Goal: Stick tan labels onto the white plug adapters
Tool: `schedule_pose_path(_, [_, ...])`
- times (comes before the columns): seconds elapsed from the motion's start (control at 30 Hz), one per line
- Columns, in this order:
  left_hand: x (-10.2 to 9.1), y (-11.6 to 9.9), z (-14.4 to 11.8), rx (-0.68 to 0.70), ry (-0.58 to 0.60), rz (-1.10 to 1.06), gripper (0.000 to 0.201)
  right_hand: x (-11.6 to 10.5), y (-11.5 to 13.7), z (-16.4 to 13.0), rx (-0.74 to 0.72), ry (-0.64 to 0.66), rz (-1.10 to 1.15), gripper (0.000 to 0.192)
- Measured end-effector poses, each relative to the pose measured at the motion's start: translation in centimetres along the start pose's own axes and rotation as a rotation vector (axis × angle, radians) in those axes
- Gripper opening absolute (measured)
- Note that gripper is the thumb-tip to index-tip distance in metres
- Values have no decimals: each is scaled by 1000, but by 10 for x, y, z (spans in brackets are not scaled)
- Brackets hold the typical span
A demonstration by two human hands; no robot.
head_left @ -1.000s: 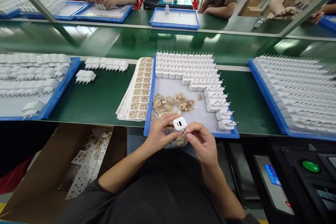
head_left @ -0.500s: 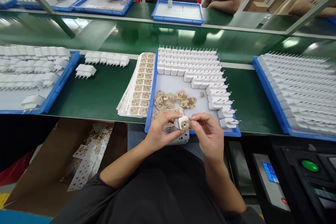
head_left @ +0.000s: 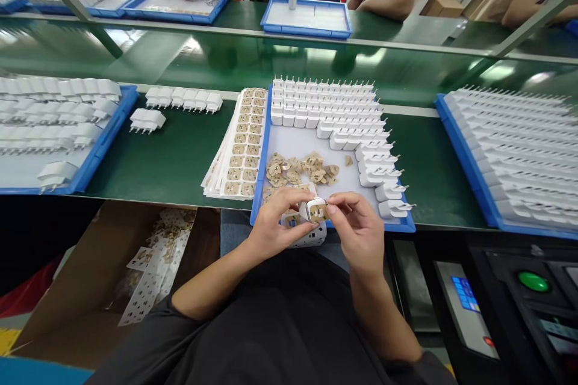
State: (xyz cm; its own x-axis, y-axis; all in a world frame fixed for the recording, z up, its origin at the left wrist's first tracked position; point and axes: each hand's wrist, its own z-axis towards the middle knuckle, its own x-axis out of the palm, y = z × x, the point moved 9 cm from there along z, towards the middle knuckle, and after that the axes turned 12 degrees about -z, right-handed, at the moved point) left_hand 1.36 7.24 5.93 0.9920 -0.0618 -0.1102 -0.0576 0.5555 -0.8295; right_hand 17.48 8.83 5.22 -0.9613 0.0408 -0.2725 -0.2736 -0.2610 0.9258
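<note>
While the left hand (head_left: 273,222) pinches one white charger (head_left: 307,210), the right hand (head_left: 362,231) pinches one tan sticker (head_left: 318,211) against its face.

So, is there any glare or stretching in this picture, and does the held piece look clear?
Head view: bright glare patches on the green panel; head view: likely wide-angle stretching, the left tray and right tray slanting apart; head view: the white plug reads clearly in outline, the tan film's marks too small.
</note>
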Motion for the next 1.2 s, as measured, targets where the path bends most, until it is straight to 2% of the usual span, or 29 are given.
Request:
schedule_pose_path(0.17, [0,-5,1,44,2,34,39,1,4,-2,-20,-28,-33,4])
schedule_pose_path(0.43, [0,-11,2,86,3,81,35,0,11,-5,-62,-100,-207,5])
schedule_pose_path(0.63, [-2,-12,1,94,-7,79,35,1,33,-5,-238,-151,-408,12])
schedule_pose_path(0.7, [-3,-12,-1,102,-16,66,36,-2,33,-2,-239,-175,-429,14])
schedule_pose_path(0.8, [-5,-9,-3,82,-42,51,38,-4,14,6,-82,-131,-285,8])
schedule_pose_path(0.87, [-6,-9,-3,76,-64,54,39,5,1,8,0,-24,-103,8])
schedule_pose_path(0.97, [-6,-13,-3,129,-88,95,38,21,-5,5,31,89,106,10])
schedule_pose_path(1.2, [-2,-23,-6,287,-92,246,39,32,-11,0,99,35,288,4])
